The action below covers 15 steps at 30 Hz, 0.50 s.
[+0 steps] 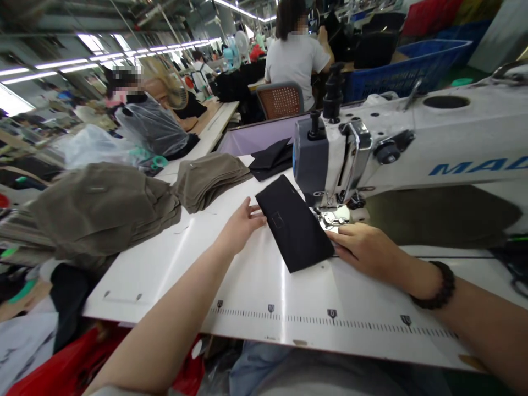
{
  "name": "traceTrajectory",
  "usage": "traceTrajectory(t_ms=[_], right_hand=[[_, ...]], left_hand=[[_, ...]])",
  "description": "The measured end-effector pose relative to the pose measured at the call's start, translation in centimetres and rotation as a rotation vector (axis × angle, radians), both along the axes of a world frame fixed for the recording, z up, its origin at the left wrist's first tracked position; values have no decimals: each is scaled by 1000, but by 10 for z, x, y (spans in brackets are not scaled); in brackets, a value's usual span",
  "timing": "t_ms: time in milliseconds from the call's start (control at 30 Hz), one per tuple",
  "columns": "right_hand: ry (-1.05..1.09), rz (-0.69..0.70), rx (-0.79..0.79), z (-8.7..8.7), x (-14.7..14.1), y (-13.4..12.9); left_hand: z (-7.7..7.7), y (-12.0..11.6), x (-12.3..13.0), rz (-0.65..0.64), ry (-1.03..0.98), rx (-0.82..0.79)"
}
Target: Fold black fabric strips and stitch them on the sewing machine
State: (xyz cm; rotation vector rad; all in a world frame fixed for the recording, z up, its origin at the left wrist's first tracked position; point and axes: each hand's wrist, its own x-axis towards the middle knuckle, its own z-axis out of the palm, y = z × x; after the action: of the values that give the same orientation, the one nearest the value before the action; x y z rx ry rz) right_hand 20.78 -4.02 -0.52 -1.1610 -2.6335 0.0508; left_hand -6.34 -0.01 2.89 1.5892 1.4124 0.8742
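A dark, folded black fabric piece [295,225] lies at a slant on the white sewing table, left of the needle. A small stitched rectangle shows on its face. My left hand [246,223] holds its left edge, with some fingertips hidden at the edge. At the lower right corner, my right hand [365,250] has its fingers closed on the fabric, close to the presser foot [332,219]. The sewing machine head [325,154] stands just beyond the piece. A bead bracelet [441,286] is on my right wrist.
Grey-brown fabric stacks [212,179] and a larger pile [99,209] occupy the left. More black pieces [272,157] lie behind the held one. A ruler scale [289,316] runs along the front edge. Beyond, a person [295,60] sits near a blue crate [412,66].
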Motion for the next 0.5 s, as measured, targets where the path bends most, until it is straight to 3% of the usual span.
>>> traceTrajectory(t_ms=[67,100,167,233,300,400,500], right_hand=[[1,5,-9,0,1,0],[4,12,-9,0,1,0],[12,29,-5,0,1,0],[32,40,-7,0,1,0],[54,49,-21,0,3,0],[72,86,-40,-1,6,0],[79,105,-29,-2,6,1]], left_hand=[[-12,-8,1,86,327,188],[-15,-13,4,47,471,298],[-15,-24,15,-184,666,478],[-13,-35,32,-417,783,571],[-13,-40,51,-559,873,618],[-18,-34,69,-638,960,647],[-19,-16,72,-663,971,637]])
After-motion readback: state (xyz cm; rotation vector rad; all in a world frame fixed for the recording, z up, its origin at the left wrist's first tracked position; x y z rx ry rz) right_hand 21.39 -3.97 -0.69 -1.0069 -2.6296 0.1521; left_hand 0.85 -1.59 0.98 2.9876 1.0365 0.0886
